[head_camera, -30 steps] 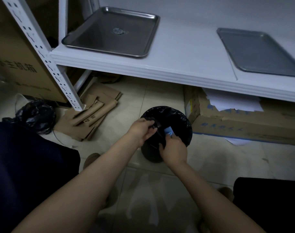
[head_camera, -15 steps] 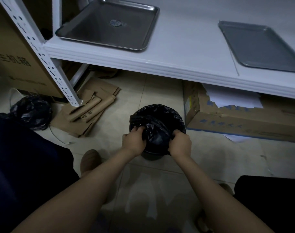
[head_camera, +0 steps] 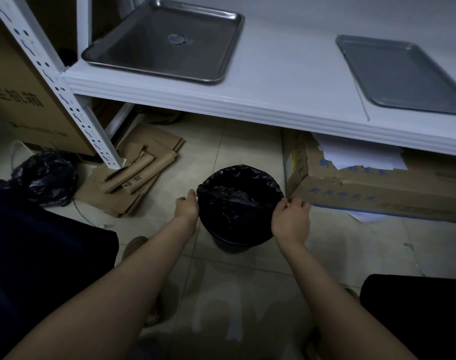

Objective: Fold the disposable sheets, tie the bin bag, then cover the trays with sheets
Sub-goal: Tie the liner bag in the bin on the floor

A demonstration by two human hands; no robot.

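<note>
Bin bag: the black plastic bin bag (head_camera: 237,214) lines a small round dark bin (head_camera: 230,246) that stands on the pale tiled floor (head_camera: 247,287) near the middle of the view. Its mouth is open, and its near edge is pulled into a straight band between the two hands.
Left hand: the left hand (head_camera: 186,207) is at the bin's 9 o'clock side. Its grip is closed on the bag's edge, with the fingers mostly hidden behind the rim.
Right hand: the right hand (head_camera: 290,219) is at the bin's 3 o'clock side. Its grip pinches the bag's edge between the thumb and curled fingers.
Trays: a shiny rectangular steel tray (head_camera: 143,50) lies at 11 o'clock from the bin on the white shelf board (head_camera: 281,74). A flat dull grey metal tray (head_camera: 403,74) lies at 2 o'clock on the same board, well apart from the first. Both show bare metal.
Under the shelf: a brown cardboard box with blue print (head_camera: 372,196) sits at 3 o'clock, just beside the bin. White paper sheets (head_camera: 359,154) lie on its top.
Floor, 10 o'clock: flattened brown cardboard pieces (head_camera: 141,170) lie near the bin.
Floor, 9 o'clock: a crumpled black plastic bag (head_camera: 45,178) lies farther out.
Frame: a white perforated steel upright (head_camera: 53,81) rises at 10 o'clock, with a large brown carton (head_camera: 16,100) behind it.
</note>
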